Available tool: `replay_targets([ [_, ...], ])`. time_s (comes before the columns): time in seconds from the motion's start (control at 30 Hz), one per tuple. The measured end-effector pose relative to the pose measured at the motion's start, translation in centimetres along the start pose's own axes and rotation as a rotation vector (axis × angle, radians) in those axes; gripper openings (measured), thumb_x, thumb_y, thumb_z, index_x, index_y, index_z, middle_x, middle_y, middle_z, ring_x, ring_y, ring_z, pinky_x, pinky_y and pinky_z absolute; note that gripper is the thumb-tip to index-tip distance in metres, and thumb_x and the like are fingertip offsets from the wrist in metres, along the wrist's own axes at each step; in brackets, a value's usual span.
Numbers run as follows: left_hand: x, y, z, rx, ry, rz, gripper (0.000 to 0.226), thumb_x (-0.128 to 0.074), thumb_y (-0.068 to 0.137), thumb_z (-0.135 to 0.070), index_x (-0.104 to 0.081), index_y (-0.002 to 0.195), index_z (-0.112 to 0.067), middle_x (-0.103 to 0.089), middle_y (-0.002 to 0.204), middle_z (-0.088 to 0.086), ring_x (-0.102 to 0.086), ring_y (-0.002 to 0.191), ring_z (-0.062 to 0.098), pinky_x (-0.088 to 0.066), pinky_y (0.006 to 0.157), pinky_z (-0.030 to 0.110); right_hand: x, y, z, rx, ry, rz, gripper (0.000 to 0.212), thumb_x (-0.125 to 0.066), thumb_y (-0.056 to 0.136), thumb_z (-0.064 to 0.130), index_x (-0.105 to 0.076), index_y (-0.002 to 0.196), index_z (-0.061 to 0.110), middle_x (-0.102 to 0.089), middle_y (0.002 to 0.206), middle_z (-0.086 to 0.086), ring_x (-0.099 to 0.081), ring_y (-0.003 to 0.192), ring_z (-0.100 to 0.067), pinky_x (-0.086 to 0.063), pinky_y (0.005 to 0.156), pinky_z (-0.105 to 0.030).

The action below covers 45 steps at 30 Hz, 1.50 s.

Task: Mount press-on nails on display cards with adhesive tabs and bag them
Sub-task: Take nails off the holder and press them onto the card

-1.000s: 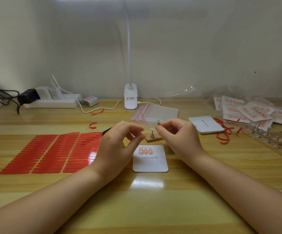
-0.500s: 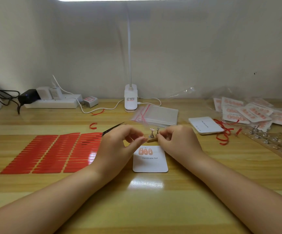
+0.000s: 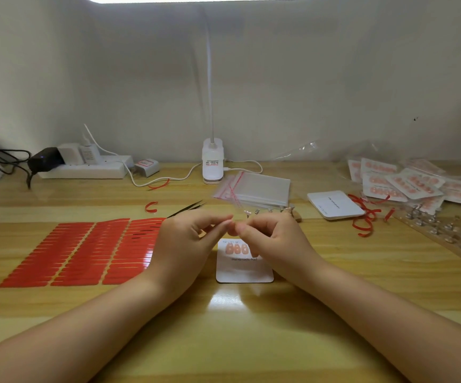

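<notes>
Hovering fingertip to fingertip above the white square display card, the left hand and right hand curl; what they pinch is unclear.

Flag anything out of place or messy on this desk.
Peeled red backing strips lie scattered beside the blank card stack, with two more curls near the power strip. Nothing looks damaged.

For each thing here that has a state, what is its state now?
display card: flat on the desk, three nails mounted
left hand: fingers curled, pinching something small, not clear what
right hand: fingers curled, pinching at the same spot
zip bags: stacked, empty
bagged cards: piled at the right
desk lamp: on
</notes>
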State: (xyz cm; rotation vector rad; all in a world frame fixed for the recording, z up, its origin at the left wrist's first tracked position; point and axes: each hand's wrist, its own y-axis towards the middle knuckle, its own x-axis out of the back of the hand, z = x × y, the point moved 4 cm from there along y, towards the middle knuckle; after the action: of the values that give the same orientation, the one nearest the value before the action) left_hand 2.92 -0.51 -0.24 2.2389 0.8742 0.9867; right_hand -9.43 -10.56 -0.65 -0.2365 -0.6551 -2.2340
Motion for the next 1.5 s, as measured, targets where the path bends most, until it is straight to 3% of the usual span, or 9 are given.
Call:
replay_targets([
  [0.07, 0.0, -0.1, -0.1, -0.012, 0.009, 0.004, 0.016, -0.069, 0.082, -0.028, -0.072, 0.095, -0.034, -0.070, 0.082, -0.025, -0.066, 0.075, 0.003, -0.050, 0.069, 0.021, -0.1, 0.0, 0.1, -0.021, 0.012, 0.005, 0.029, -0.062, 0.092, 0.015, -0.070, 0.065, 0.009, -0.056, 0.050, 0.002, -0.067, 0.072, -0.030, -0.049, 0.067, -0.043],
  [0.27, -0.3, -0.2, -1.2, -0.161, 0.161, 0.038, 0.026, -0.064, 0.085, -0.036, -0.078, 0.098, -0.018, -0.074, 0.095, -0.009, -0.063, 0.086, 0.007, -0.046, 0.077, 0.034, 0.1, 0.1, -0.1, -0.055, 0.033, -0.004, 0.040, -0.054, 0.097, 0.014, -0.061, 0.058, 0.010, -0.054, 0.051, 0.006, -0.046, 0.050, -0.005, -0.037, 0.056, -0.020],
  [0.63, -0.2, -0.2, -1.2, -0.168, 0.120, 0.010, 0.037, -0.072, 0.081, -0.023, -0.065, 0.116, -0.015, -0.069, 0.103, -0.008, -0.062, 0.083, 0.013, -0.050, 0.077, 0.032, 0.2, 0.5, 0.0, -0.049, 0.005, 0.065, 0.021, -0.054, 0.098, 0.016, -0.068, 0.082, 0.018, -0.053, 0.049, 0.016, -0.047, 0.050, 0.001, -0.036, 0.053, -0.012],
  [0.77, -0.3, -0.4, -1.5, -0.222, 0.097, -0.001, 0.037, -0.070, 0.083, -0.025, -0.062, 0.116, -0.011, -0.070, 0.098, -0.008, -0.065, 0.083, 0.015, -0.054, 0.077, 0.036, 0.2, 0.3, 0.2, -0.068, -0.025, 0.085, 0.025, -0.054, 0.098, 0.018, -0.068, 0.077, 0.017, -0.050, 0.048, 0.012, -0.044, 0.048, 0.000, -0.036, 0.052, -0.017],
  [0.87, -0.2, -0.3, -1.3, -0.172, 0.088, 0.001, 0.039, -0.074, 0.081, -0.019, -0.062, 0.117, -0.012, -0.070, 0.097, -0.008, -0.066, 0.085, 0.015, -0.053, 0.077, 0.036, 1.1, 0.6, 0.8, -0.092, -0.250, 0.053, 0.029, -0.055, 0.095, 0.026, -0.070, 0.076, 0.009, -0.058, 0.057, 0.000, -0.049, 0.054, -0.007, -0.045, 0.058, -0.036],
  [0.97, -0.2, -0.2, -1.0, -0.143, 0.106, 0.013, 0.041, -0.077, 0.080, -0.012, -0.061, 0.118, -0.012, -0.069, 0.097, -0.008, -0.064, 0.084, 0.011, -0.051, 0.078, 0.029, 2.9, 1.3, 1.5, -0.182, -0.659, 0.173, 0.030, -0.061, 0.080, 0.052, -0.067, 0.079, 0.023, -0.061, 0.067, 0.007, -0.053, 0.060, -0.005, -0.043, 0.056, -0.033],
  [1.07, -0.2, -0.2, -0.7, -0.107, 0.115, 0.024, 0.041, -0.077, 0.081, -0.012, -0.060, 0.118, -0.014, -0.068, 0.097, -0.010, -0.064, 0.084, 0.008, -0.050, 0.077, 0.026, 4.1, 1.3, 1.7, -0.294, -0.796, 0.372, 0.057, -0.065, 0.060, 0.077, -0.063, 0.105, 0.042, -0.049, 0.070, 0.025, -0.049, 0.067, 0.004, -0.034, 0.054, -0.019],
  [1.2, -0.3, -0.2, -0.5, -0.071, 0.129, 0.046, 0.043, -0.076, 0.082, -0.015, -0.057, 0.121, -0.018, -0.066, 0.098, -0.012, -0.064, 0.084, 0.007, -0.051, 0.075, 0.024, 3.7, 0.8, 0.8, -0.356, -0.929, 0.594, 0.101, -0.074, 0.054, 0.075, -0.036, 0.142, 0.044, -0.032, 0.077, 0.030, -0.041, 0.080, 0.000, -0.035, 0.066, -0.021],
  [1.5, -1.3, -0.4, 0.4, 0.085, 0.094, 0.188, 0.045, -0.072, 0.084, -0.016, -0.050, 0.121, -0.028, -0.062, 0.093, -0.012, -0.057, 0.085, 0.006, -0.050, 0.074, 0.022, 3.4, 1.0, 0.2, -0.338, -0.865, 0.600, 0.091, -0.080, 0.054, 0.068, -0.048, 0.134, 0.039, -0.039, 0.084, 0.026, -0.042, 0.074, 0.002, -0.034, 0.060, -0.019],
])
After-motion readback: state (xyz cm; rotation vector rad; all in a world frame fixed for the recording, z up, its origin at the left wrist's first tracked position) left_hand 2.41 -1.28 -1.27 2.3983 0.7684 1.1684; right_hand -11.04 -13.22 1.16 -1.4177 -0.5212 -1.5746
